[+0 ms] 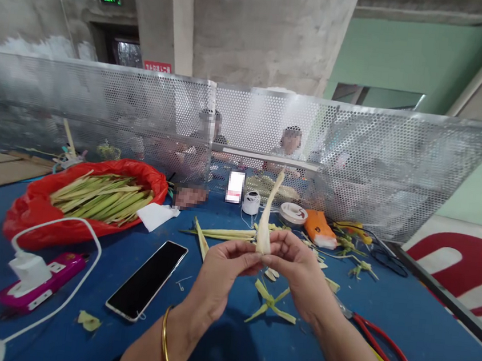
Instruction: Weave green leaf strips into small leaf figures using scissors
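A pale, dried leaf like a corn husk stands upright above the table, its narrow tip pointing up. My left hand pinches its lower end between thumb and fingers. From the other side my right hand pinches the same end, the two thumb tips nearly touching. Below the hands lies a star-shaped piece of green leaf strips. Red-handled scissors lie by my right forearm, which partly hides them. Beyond my left hand rests a bundle of leaf strips.
On the left are a red bag of long leaves, a phone and a purple power strip with a white cable. Thread, a tape roll and an orange packet stand before a perforated metal screen. Two people sit behind it.
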A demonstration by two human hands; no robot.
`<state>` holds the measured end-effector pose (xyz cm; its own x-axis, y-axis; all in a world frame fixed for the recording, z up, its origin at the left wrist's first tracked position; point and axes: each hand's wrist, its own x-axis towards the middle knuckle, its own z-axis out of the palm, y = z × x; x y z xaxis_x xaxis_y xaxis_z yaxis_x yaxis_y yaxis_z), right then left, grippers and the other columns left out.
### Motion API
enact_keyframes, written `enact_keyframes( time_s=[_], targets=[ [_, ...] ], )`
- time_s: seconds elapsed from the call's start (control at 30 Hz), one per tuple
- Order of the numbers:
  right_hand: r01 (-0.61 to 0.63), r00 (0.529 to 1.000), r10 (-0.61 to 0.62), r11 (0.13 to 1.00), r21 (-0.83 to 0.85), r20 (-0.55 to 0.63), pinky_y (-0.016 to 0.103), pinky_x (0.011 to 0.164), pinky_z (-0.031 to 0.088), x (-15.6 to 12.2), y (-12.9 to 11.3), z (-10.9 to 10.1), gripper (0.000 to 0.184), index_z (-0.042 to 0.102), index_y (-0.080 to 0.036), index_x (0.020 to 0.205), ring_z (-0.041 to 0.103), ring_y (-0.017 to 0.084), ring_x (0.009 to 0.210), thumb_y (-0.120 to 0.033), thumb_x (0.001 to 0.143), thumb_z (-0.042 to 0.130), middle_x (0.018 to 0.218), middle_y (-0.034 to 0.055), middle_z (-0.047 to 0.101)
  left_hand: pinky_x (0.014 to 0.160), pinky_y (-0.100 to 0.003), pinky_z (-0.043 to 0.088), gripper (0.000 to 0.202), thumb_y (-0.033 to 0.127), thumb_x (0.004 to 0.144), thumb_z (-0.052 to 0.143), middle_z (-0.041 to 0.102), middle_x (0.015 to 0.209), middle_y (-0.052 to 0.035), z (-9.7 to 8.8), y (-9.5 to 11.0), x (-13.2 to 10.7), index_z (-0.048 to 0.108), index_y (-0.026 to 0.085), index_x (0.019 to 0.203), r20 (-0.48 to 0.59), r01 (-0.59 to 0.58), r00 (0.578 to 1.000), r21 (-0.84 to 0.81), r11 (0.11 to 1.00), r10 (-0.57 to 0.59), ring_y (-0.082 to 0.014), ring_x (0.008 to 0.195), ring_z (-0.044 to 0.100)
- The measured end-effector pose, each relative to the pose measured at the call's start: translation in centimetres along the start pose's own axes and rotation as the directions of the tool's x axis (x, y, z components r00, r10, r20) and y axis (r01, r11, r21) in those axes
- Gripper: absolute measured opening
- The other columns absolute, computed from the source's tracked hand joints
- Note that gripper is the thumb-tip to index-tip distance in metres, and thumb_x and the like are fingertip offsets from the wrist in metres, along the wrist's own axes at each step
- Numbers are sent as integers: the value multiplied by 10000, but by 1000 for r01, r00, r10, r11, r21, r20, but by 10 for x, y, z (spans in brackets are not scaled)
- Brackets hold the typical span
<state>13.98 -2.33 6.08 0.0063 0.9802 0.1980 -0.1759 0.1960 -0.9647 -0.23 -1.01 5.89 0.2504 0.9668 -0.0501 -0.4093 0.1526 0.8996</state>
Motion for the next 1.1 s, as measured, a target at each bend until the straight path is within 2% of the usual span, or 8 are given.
enact_keyframes(
  time_s=[0.13,0.23,0.3,0.47,0.57,0.87,0.97,1.1],
  targets=[
    [242,967,-252,953,-183,-33,291,698,507,1,7,2,209,533,-226,880,638,162,747,-212,757,701,797,-4,651,649,-216,509,204,237,583,815,710,716,-43,-2,0,2,752,130,745,-42,18,999,-47,999,-20,-110,620,622],
    [497,828,-559,704,-507,34,330,796,493,0,14,2,107,571,-226,807,613,194,921,-127,818,610,937,38,615,619,-198,483,214,233,600,793,707,731,-43,-4,-2,3,758,138,788,-75,48,996,-45,998,-51,-105,628,613],
    [580,729,-670,498,-645,139,311,751,496,-1,17,1,159,622,-226,824,595,189,918,-83,847,556,977,56,575,612,-186,464,240,236,616,777,710,765,-46,-5,-3,3,762,144,837,-73,65,995,-37,997,-67,-102,655,608],
    [641,579,-740,151,-753,344,330,682,474,-2,18,-3,251,651,-229,929,568,181,787,-25,849,528,851,48,588,597,-169,428,235,240,619,767,708,787,-36,-6,-3,3,763,161,841,-60,97,993,-45,994,-100,-95,683,596],
    [674,532,-737,70,-736,417,368,747,470,0,16,-4,226,639,-217,944,572,185,788,-30,844,559,832,47,622,583,-163,411,227,242,625,761,710,785,-34,-5,-3,2,759,171,840,-49,118,991,-77,990,-122,-98,700,604],
    [624,607,-715,160,-765,346,362,774,432,1,14,-2,144,646,-216,856,593,175,788,-93,876,575,798,26,641,695,-215,459,170,202,609,778,708,822,-38,-3,-5,1,736,162,769,-25,89,995,-148,985,-94,-124,753,616],
    [558,681,-678,232,-797,279,363,791,418,0,11,1,141,638,-216,817,595,185,831,-102,868,572,848,31,634,727,-230,461,138,203,622,763,709,814,-41,-3,-7,1,739,164,752,-65,12,998,-95,995,-19,-135,768,609],
    [463,812,-560,443,-768,166,365,813,426,-2,11,2,122,601,-226,785,599,211,889,-125,852,584,885,28,666,772,-242,462,81,193,642,738,714,791,-30,-1,-9,1,742,184,722,-88,-90,992,-36,995,87,-149,787,617]
  ],
)
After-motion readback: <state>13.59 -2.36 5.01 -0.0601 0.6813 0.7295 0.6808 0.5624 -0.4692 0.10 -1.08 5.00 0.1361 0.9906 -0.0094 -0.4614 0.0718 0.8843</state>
